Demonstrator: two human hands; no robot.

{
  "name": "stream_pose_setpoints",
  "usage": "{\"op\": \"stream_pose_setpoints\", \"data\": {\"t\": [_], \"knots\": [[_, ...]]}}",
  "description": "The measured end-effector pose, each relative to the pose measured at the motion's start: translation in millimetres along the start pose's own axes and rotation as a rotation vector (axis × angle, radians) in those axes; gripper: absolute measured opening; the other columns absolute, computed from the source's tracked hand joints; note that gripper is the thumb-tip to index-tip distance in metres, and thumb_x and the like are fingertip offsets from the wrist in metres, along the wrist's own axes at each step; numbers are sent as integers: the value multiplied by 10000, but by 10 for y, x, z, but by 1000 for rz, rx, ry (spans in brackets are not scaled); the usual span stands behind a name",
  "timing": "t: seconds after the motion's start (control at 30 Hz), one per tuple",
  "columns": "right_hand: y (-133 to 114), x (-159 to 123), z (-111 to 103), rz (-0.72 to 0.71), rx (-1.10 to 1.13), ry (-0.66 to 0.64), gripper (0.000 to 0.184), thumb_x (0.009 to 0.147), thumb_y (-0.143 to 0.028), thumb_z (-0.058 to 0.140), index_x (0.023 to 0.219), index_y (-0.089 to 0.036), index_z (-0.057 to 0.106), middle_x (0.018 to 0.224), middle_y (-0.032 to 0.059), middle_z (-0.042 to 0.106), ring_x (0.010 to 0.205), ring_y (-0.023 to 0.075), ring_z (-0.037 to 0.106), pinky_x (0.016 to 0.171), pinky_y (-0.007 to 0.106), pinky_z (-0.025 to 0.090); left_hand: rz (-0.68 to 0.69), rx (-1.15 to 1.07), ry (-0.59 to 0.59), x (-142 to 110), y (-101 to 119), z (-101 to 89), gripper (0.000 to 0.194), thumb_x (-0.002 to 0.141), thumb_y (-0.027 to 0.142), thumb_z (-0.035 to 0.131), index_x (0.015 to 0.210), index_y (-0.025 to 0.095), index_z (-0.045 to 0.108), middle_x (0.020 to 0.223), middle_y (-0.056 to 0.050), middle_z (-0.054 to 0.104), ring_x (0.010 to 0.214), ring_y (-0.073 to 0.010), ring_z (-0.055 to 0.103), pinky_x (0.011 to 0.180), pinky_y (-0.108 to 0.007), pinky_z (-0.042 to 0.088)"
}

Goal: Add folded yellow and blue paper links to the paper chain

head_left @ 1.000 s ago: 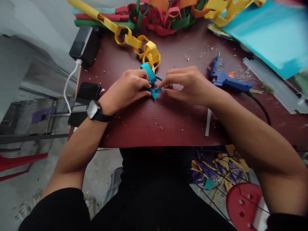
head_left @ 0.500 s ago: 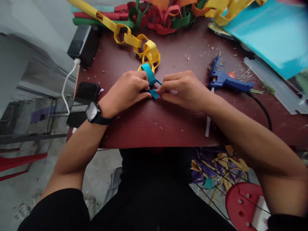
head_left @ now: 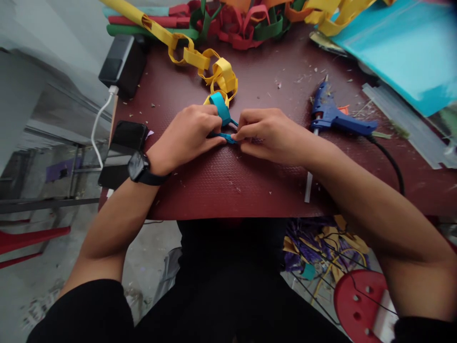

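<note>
Between my two hands is a blue paper strip (head_left: 228, 137), part of the blue end of a paper chain. My left hand (head_left: 194, 132), with a dark watch on its wrist, pinches the strip from the left. From the right, my right hand (head_left: 266, 133) pinches the strip's other side, fingertips close to those of the left. Just above them stands a blue paper loop (head_left: 220, 107), linked to the yellow paper chain (head_left: 224, 76) that runs up and left. Fingers partly hide the strip, so I cannot tell how its ends meet.
A blue glue gun (head_left: 332, 112) lies to the right, a glue stick (head_left: 309, 186) in its back. Clear sticks (head_left: 403, 126) and blue sheets (head_left: 400, 52) are farther right. At left are a black power bank (head_left: 123, 66) and a phone (head_left: 128, 136). Coloured paper chains (head_left: 246, 28) line the back.
The fingers of my right hand have moved slightly down and left against the strip. The blue strip now looks flatter and more pinched together. My left hand has hardly moved.
</note>
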State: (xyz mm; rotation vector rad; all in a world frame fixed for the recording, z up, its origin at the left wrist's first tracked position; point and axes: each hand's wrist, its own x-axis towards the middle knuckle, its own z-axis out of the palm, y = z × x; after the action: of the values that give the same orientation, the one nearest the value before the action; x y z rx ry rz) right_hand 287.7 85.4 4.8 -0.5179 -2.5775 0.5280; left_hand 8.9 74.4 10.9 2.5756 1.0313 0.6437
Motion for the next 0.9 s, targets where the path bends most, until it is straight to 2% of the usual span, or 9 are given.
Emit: {"op": "stream_pose_setpoints", "data": {"t": [0.1,0.3,0.63,0.8,0.9], "knots": [[23,-7,-3,-13,26,0,199,1072,-163,640,1028,-168,834,1031,78,679,885,188,615,851,359,481,-25,-34,-7,4,1,18,217,1027,309,882,856,219,782,943,-61,802,875,-244,771,817,-395,574],[43,-14,11,-32,39,13,199,1077,-165,641,1031,-173,835,1058,80,692,910,192,631,844,355,488,-9,-70,-58,21,-9,43,27,1019,257,849,1008,233,854,993,-61,823,894,-251,782,850,-414,601],[90,-11,-4,-72,77,20,185,1095,-216,679,1016,-166,840,1113,93,690,959,201,645,873,361,505,-29,-195,-16,42,-35,137,85,981,212,848,913,229,801,894,-54,795,816,-224,717,756,-395,567],[81,3,51,16,40,96,172,1074,-286,745,1188,-179,818,1073,62,665,887,186,599,812,345,483,-14,-222,3,44,-23,143,171,969,196,830,846,225,714,836,-33,737,797,-204,663,732,-381,523],[79,12,96,34,21,122,144,1069,-306,746,1104,-174,792,1074,65,635,912,196,570,827,355,476,-3,-224,5,46,-10,132,165,997,229,807,870,234,702,869,-38,737,842,-212,663,788,-395,550]]}}
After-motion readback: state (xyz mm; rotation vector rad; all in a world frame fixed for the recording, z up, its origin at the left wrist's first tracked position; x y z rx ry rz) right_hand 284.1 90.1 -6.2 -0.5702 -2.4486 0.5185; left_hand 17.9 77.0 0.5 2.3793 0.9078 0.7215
